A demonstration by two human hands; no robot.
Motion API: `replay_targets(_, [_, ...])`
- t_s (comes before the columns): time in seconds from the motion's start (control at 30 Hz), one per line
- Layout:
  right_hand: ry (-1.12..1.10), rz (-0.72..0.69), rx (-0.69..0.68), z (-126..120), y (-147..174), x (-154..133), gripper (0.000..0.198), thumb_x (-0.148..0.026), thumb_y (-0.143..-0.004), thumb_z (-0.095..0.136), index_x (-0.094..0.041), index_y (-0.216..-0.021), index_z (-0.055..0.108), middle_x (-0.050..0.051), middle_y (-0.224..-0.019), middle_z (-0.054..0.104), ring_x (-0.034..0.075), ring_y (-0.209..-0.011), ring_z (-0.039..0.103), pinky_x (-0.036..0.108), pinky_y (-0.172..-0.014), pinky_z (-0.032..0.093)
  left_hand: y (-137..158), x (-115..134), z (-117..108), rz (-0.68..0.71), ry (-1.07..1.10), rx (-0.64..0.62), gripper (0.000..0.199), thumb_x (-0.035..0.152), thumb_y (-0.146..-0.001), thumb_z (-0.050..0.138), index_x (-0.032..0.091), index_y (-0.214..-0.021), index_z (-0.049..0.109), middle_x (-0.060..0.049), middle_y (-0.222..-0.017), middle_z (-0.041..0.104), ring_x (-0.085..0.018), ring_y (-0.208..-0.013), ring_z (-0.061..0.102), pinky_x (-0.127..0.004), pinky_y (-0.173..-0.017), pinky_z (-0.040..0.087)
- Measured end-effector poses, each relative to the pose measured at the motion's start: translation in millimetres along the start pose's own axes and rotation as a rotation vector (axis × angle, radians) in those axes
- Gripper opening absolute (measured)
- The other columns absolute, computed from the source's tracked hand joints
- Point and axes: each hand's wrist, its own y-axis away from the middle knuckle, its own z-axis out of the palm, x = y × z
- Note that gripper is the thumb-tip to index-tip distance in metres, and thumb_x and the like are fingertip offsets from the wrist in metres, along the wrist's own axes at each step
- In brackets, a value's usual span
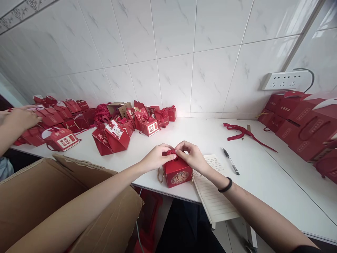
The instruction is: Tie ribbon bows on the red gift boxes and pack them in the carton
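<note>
A red gift box (179, 175) with gold lettering and twisted gold cord handles stands near the table's front edge. On top of it is a red ribbon (171, 152), bunched in a loop or bow. My left hand (159, 157) pinches the ribbon from the left, its fingertips closed. From the right, my right hand (190, 153) also pinches it, thumb and fingers pressed together. The fingertips of both hands nearly meet over the lid and partly hide the ribbon.
An open notebook (217, 196) overhangs the front edge, with a pen (231, 161) and loose red ribbon strips (239, 131) beyond. Red boxes (112, 138) crowd the back left, and more stacked boxes (302, 123) the right. A cardboard carton (116, 214) is front left. Another person's hand (21, 119) reaches among boxes.
</note>
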Motion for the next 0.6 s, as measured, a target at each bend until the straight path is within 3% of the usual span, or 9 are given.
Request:
replay_targets(0.13, [-0.017, 0.0, -0.044, -1.2, -1.0, 0.0, 0.016, -0.032, -0.08, 0.057, -0.016, -0.076, 0.056, 0.002, -0.072, 0.061, 0.015, -0.067, 0.056, 0.027, -0.064, 0.045, -0.7, -2.9, -1.2, 0.022, -0.013, -0.06, 0.024, 0.035, -0.078, 0.052, 0.013, -0.071, 0.061, -0.006, -0.095, 0.056, -0.018, -0.087, 0.055, -0.029, -0.076, 0.044])
replay_targets(0.27, [-0.022, -0.011, -0.067, -3.2, -1.3, -1.0, 0.016, -0.032, -0.082, 0.056, -0.016, -0.077, 0.055, 0.002, -0.071, 0.061, 0.015, -0.067, 0.057, 0.028, -0.066, 0.046, -0.5, 0.6, -3.5, -0.075, 0.149, -0.12, 0.021, 0.033, -0.075, 0.054, 0.013, -0.069, 0.059, -0.005, -0.096, 0.054, -0.015, -0.082, 0.054, -0.027, -0.073, 0.043])
replay_targets(0.43, [0.018, -0.053, -0.08, -3.0, -0.8, -0.6, 0.015, -0.03, -0.083, 0.055, -0.017, -0.078, 0.057, 0.002, -0.073, 0.06, 0.016, -0.07, 0.057, 0.029, -0.068, 0.046, -1.9, -1.4, -2.8, -0.168, 0.378, -0.104, 0.024, 0.036, -0.073, 0.057, 0.012, -0.078, 0.061, -0.004, -0.09, 0.057, -0.014, -0.083, 0.054, -0.027, -0.076, 0.04])
replay_targets(0.6, [0.157, -0.168, -0.023, -3.2, 3.2, -3.8, 0.01, -0.025, -0.086, 0.051, -0.017, -0.083, 0.057, 0.004, -0.08, 0.059, 0.017, -0.075, 0.056, 0.031, -0.071, 0.046, -2.2, -3.1, -2.7, -0.197, 0.435, -0.081, 0.024, 0.034, -0.071, 0.061, 0.012, -0.081, 0.063, -0.005, -0.087, 0.062, -0.015, -0.083, 0.055, -0.028, -0.079, 0.039])
